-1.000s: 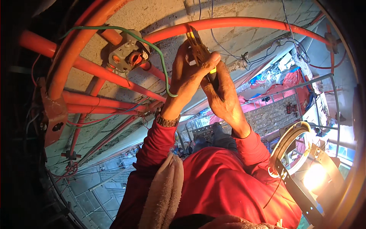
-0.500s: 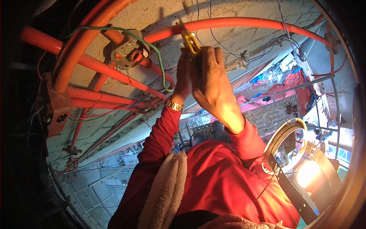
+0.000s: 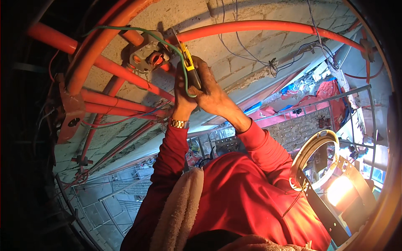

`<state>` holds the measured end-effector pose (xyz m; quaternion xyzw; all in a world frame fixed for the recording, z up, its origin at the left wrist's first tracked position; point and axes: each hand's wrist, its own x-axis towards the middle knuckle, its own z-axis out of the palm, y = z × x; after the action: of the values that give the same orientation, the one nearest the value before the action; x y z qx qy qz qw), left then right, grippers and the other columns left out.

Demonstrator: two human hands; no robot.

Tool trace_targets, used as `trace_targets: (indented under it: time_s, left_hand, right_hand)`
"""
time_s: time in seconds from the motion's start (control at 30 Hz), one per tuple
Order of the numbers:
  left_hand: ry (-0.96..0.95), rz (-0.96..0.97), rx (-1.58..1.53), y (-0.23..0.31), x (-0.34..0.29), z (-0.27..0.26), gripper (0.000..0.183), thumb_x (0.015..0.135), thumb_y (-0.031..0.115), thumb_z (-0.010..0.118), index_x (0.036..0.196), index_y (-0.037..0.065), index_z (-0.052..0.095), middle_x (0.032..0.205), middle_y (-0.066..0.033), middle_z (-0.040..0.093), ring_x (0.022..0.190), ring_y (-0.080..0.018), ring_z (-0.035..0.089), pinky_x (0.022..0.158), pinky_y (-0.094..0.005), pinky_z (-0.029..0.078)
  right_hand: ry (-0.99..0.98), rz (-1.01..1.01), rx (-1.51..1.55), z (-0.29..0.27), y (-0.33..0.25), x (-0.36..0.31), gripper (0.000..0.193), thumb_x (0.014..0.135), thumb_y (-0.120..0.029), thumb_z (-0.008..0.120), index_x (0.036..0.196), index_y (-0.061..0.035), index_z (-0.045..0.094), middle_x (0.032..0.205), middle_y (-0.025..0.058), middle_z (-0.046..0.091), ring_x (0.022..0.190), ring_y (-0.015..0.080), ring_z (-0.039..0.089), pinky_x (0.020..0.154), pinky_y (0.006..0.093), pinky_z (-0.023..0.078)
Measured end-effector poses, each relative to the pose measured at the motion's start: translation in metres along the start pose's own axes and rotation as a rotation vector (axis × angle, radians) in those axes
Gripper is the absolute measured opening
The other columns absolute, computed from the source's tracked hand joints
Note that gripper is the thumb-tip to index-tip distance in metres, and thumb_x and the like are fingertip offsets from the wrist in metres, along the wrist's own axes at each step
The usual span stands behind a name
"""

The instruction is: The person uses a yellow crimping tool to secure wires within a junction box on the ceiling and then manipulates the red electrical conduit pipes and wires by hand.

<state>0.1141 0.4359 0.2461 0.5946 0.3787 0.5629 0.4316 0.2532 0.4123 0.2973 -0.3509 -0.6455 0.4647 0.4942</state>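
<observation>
A yellow-and-black utility knife (image 3: pixel 189 62) stands nearly upright between my hands, its thin blade pointing up toward the orange pipes. My right hand (image 3: pixel 211 94) is closed around the knife's handle. Close against it on the left is my left hand (image 3: pixel 183 98), with a metal-banded watch (image 3: pixel 178 123) at the wrist. Its fingers look curled, but they are partly hidden, and what they hold I cannot make out. A green wire (image 3: pixel 178 51) droops from the upper left, passes beside the blade and curls in front of my left hand. Just left of the blade is a round grey junction box (image 3: pixel 144 56) with orange openings.
Orange conduits (image 3: pixel 125 79) cross the rough concrete surface (image 3: pixel 201 21). Thin dark wires (image 3: pixel 255 58) hang at upper right. At lower right are a metal ring (image 3: pixel 315 157) and a glowing lamp (image 3: pixel 341 190). A perforated walkway (image 3: pixel 301 127) lies below, and a towel (image 3: pixel 180 209) hangs down my front.
Both hands and the knife have moved left and slightly down, closer to the junction box and the green wire. The knife is now clearer beside the wire. The view has shifted slightly.
</observation>
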Motion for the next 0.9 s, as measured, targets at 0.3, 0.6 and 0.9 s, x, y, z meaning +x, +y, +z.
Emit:
trace_targets:
  time_s: [0.3, 0.6, 0.9]
  left_hand:
    - [0.185, -0.322, -0.861, 0.040, -0.024, -0.007, 0.070, 0.107, 0.061, 0.036, 0.155, 0.010, 0.043, 0.153, -0.0106, 0.051, 0.140, -0.0301, 0.047, 0.119, -0.0480, 0.034]
    - [0.127, -0.081, -0.304, 0.052, -0.063, -0.008, 0.056, 0.109, 0.052, 0.043, 0.148, 0.012, 0.046, 0.155, -0.0066, 0.046, 0.143, -0.0234, 0.044, 0.121, -0.0443, 0.030]
    - [0.116, -0.205, -0.427, 0.057, -0.058, 0.002, 0.050, 0.109, 0.050, 0.046, 0.143, 0.015, 0.048, 0.148, -0.0060, 0.051, 0.140, -0.0222, 0.047, 0.117, -0.0449, 0.036]
  right_hand:
    - [0.030, 0.090, 0.015, 0.024, -0.021, 0.003, 0.094, 0.092, -0.029, 0.066, 0.158, 0.0098, 0.011, 0.152, 0.0410, 0.034, 0.140, 0.0560, 0.039, 0.117, 0.0531, 0.037]
    - [0.069, 0.250, 0.098, 0.026, -0.036, 0.007, 0.064, 0.092, -0.027, 0.067, 0.135, 0.0138, 0.041, 0.130, 0.0416, 0.053, 0.127, 0.0509, 0.056, 0.102, 0.0510, 0.048]
    - [0.118, 0.212, -0.149, 0.010, -0.037, 0.008, 0.055, 0.084, -0.029, 0.075, 0.112, 0.0099, 0.047, 0.095, 0.0328, 0.065, 0.092, 0.0478, 0.069, 0.081, 0.0523, 0.053]
